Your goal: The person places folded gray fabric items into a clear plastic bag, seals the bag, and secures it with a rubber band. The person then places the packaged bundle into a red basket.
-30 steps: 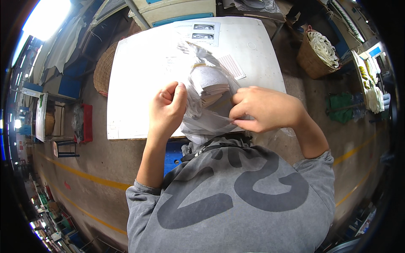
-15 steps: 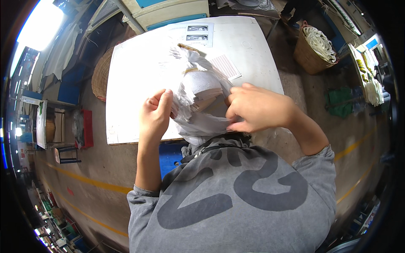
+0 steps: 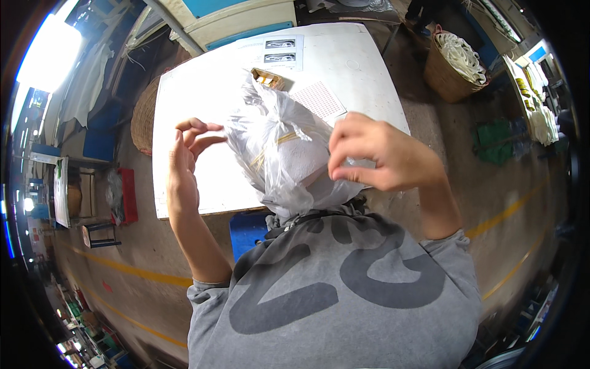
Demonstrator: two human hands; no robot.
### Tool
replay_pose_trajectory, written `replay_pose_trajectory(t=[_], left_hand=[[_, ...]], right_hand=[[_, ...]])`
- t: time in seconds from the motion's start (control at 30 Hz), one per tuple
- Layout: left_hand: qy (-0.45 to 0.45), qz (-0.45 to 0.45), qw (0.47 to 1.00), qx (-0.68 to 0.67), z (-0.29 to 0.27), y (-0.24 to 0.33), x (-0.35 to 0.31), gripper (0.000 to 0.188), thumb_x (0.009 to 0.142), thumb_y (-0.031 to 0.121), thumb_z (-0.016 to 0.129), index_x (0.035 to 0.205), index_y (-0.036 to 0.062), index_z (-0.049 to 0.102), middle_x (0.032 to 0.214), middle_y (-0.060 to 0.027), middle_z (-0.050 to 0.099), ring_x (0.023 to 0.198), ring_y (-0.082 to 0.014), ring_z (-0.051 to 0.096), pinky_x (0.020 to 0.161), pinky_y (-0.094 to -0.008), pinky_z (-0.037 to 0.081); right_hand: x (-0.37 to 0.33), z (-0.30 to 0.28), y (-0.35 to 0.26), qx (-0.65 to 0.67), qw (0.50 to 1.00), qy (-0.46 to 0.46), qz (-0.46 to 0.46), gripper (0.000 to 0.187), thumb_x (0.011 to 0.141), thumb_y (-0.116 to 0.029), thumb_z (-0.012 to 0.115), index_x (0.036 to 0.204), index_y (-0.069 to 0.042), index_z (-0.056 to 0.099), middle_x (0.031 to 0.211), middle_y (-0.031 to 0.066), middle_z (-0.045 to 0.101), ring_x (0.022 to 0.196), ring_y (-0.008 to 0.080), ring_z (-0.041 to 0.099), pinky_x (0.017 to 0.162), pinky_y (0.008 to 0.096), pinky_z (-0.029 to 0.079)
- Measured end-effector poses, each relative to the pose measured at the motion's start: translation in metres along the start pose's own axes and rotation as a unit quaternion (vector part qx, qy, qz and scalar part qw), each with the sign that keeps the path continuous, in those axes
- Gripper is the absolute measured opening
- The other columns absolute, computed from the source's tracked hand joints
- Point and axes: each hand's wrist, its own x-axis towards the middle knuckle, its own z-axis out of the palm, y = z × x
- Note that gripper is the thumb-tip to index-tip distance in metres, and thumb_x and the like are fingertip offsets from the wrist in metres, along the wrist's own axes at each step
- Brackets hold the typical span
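A translucent white plastic bag stands near the table's front edge, against the grey shirt. Through its film show pale, rounded, stacked pieces and some thin yellowish bands; what kind of goods they are I cannot tell. The bag's top is bunched together. To its left, my left hand is raised with curved fingers apart and nothing in them, the fingertips close to the film. On the other side, my right hand pinches a bit of the bag's film between thumb and fingers.
Beyond the bag, a small brown box lies on the white table. Beside it are a sheet of small red marks and a printed picture sheet. A wicker basket of pale strips stands right; a blue stool is below.
The plastic bag's sides have come up over the pale stack, which was more exposed before. My left hand has let go and moved left; my right hand has shifted slightly right.
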Motion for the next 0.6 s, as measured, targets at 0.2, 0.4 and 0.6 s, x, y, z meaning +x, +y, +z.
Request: replay_pose_trajectory(t=[0.2,0.4,0.6], left_hand=[[0.033,-0.100,0.993,-0.058,0.011,-0.068,0.032,0.076,0.112,0.064,0.036,0.161,0.0078,0.045,0.160,-0.0236,0.052,0.151,-0.0326,0.045,0.127,-0.0503,0.027],[-0.052,-0.280,0.950,-0.124,0.024,-0.178,0.049,0.074,0.112,0.062,0.036,0.160,0.0068,0.046,0.159,-0.0246,0.052,0.150,-0.0334,0.046,0.126,-0.0500,0.029],[-0.074,-0.402,0.910,-0.072,0.027,-0.274,0.040,0.072,0.112,0.060,0.036,0.158,0.0059,0.047,0.158,-0.0255,0.052,0.149,-0.0342,0.046,0.125,-0.0497,0.030]], right_hand=[[0.005,0.036,0.024,0.015,0.954,0.296,0.046,0.020,0.106,-0.017,0.062,0.112,-0.001,0.072,0.110,0.0099,0.068,0.101,0.0185,0.063,0.090,0.0331,0.050],[0.025,0.069,0.002,-0.051,0.967,0.235,0.090,0.060,0.107,-0.051,0.061,0.142,-0.003,0.064,0.141,0.0217,0.059,0.127,0.0311,0.059,0.112,0.0452,0.050],[0.026,0.093,-0.006,-0.162,0.955,0.174,0.175,0.059,0.093,-0.044,0.076,0.142,-0.011,0.066,0.168,0.0302,0.022,0.151,0.0536,0.025,0.115,0.0894,0.015]])
